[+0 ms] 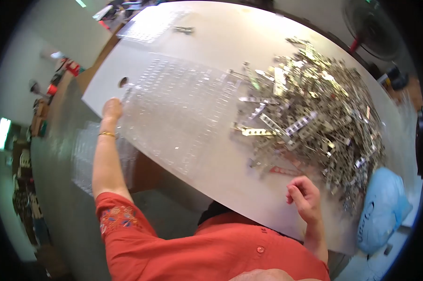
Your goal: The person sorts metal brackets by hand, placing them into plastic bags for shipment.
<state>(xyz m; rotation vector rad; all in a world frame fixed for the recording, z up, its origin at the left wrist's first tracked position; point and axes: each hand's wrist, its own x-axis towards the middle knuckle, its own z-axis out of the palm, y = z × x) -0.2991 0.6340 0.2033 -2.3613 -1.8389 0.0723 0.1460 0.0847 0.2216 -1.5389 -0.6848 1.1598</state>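
Observation:
My left hand (112, 108) reaches to the table's left edge, fingers closed at the side of a clear plastic tray (174, 112). This tray lies flat and has rows of small moulded pockets. Its fingertips are blurred, but they appear to grip the tray's rim. My right hand (305, 196) hovers over the near right part of the table with its fingers curled in, and nothing shows in them. Just beyond it spreads a big heap of metal strips with holes (314, 117), some silvery and some yellowish.
Another clear tray (150, 23) lies at the far left, with a few metal pieces (183, 29) beside it. More clear trays (87, 157) sit below the table's left edge. A blue plastic bag (382, 210) stands at the right, and a fan (373, 28) behind the table.

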